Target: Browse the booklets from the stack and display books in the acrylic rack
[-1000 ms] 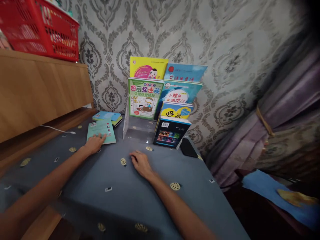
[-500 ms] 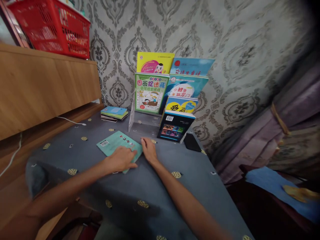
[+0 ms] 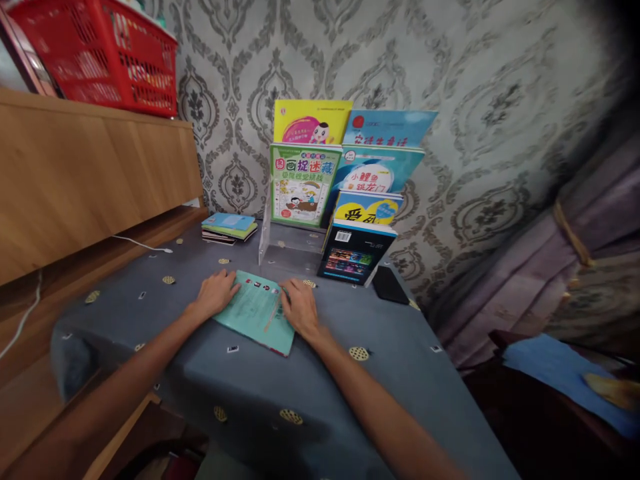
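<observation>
A thin teal book [image 3: 256, 312] lies on the grey tablecloth, its lower edge slanting down to the right. A row of small pictures runs along its far side. My left hand [image 3: 216, 293] grips its left edge, the thumb over the cover. On the right edge, my right hand [image 3: 301, 308] holds the book with bent fingers; some fingertips are hidden. Beyond the hands stands a clear book rack [image 3: 290, 256]. It bears a green picture book [image 3: 303, 190], a yellow book [image 3: 295, 117], and several books on the right, a black book [image 3: 356, 253] at their front.
A small stack of booklets [image 3: 229, 227] lies left of the rack. A black flat object [image 3: 391, 285] is at its right. A white cable end [image 3: 163, 249] rests near the wooden cabinet [image 3: 100, 173], which carries a red basket [image 3: 95, 60]. A purple curtain [image 3: 525, 260] hangs at right.
My left hand has moved from the teal book's near right part to its left edge. The book has turned, its near edge now facing me more squarely. My right hand stays at its right side.
</observation>
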`<state>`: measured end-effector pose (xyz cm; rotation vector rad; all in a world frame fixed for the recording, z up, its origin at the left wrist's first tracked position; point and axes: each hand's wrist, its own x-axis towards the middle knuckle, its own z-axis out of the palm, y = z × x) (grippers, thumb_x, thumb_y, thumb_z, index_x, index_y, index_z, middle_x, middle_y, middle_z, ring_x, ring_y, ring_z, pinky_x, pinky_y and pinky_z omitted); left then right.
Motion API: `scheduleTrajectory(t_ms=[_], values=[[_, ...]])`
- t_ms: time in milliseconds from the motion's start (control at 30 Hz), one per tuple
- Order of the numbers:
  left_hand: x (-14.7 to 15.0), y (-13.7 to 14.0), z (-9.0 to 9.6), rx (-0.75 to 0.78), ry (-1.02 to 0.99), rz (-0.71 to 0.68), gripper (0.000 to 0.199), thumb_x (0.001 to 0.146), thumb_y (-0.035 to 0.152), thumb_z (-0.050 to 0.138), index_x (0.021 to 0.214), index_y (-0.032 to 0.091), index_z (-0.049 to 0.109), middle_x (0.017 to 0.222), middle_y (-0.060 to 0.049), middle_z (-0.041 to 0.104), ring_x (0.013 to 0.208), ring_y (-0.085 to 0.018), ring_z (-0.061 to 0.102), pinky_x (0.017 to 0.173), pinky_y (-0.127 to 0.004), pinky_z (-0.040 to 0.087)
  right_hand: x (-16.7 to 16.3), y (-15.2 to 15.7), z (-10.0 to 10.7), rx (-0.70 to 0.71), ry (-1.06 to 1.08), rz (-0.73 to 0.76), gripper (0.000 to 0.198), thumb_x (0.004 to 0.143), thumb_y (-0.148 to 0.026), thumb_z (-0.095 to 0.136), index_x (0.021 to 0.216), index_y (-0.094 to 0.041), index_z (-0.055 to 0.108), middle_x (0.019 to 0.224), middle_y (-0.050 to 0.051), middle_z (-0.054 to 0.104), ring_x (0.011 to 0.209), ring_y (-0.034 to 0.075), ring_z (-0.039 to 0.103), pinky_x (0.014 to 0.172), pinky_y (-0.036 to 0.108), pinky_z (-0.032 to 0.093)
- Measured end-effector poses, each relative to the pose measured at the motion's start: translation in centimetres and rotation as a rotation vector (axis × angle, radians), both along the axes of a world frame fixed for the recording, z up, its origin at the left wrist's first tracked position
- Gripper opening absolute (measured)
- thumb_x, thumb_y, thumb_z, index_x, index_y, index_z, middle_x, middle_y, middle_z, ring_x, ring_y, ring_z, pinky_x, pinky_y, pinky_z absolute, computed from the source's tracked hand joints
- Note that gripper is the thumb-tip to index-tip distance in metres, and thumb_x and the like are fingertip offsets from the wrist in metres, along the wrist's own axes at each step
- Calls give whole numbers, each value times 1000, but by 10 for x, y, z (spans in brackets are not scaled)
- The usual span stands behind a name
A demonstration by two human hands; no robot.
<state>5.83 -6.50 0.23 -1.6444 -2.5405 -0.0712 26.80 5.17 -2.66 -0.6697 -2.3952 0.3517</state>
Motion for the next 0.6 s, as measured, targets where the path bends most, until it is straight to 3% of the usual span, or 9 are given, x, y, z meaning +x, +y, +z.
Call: scheduleTrajectory(t_ms=[133, 267, 367, 467, 600], values=[[22, 1, 2, -9, 16, -48, 34, 100, 42, 42, 116, 20, 62, 108, -12, 69, 101, -29, 67, 81, -37, 52, -1, -14, 9, 32, -133, 112, 28, 98, -16, 46, 115, -17, 68, 117, 12, 69, 110, 27, 60, 100, 43, 44], [40, 14, -5, 77, 87, -230, 31, 100, 27, 40, 113, 18, 66, 122, -16, 65, 118, -31, 59, 95, -45, 49, -5, -23, 5, 7, -201, 208, 36, 98, -22, 50, 132, -11, 60, 139, 18, 59, 129, 29, 53, 112, 46, 39], [43, 25, -20, 120, -37, -380, 36, 100, 20, 38, 127, 19, 62, 135, -12, 63, 127, -25, 56, 109, -42, 43, -9, -24, -3, -33, -256, 188, 50, 98, -28, 53, 143, -7, 50, 150, 22, 50, 141, 31, 45, 118, 52, 31], [37, 30, -33, 162, -109, -416, 41, 101, 22, 37, 137, 18, 57, 144, -11, 59, 135, -24, 52, 115, -43, 39, -6, -18, -10, -48, -299, 151, 57, 100, -38, 50, 147, -7, 45, 154, 23, 46, 147, 31, 36, 121, 54, 26], [27, 28, -37, 167, -148, -466, 44, 102, 27, 35, 140, 19, 55, 149, -8, 55, 141, -23, 47, 118, -44, 35, 15, 2, -18, -59, -350, 8, 62, 102, -49, 41, 149, -8, 44, 157, 22, 41, 150, 31, 31, 122, 54, 23]])
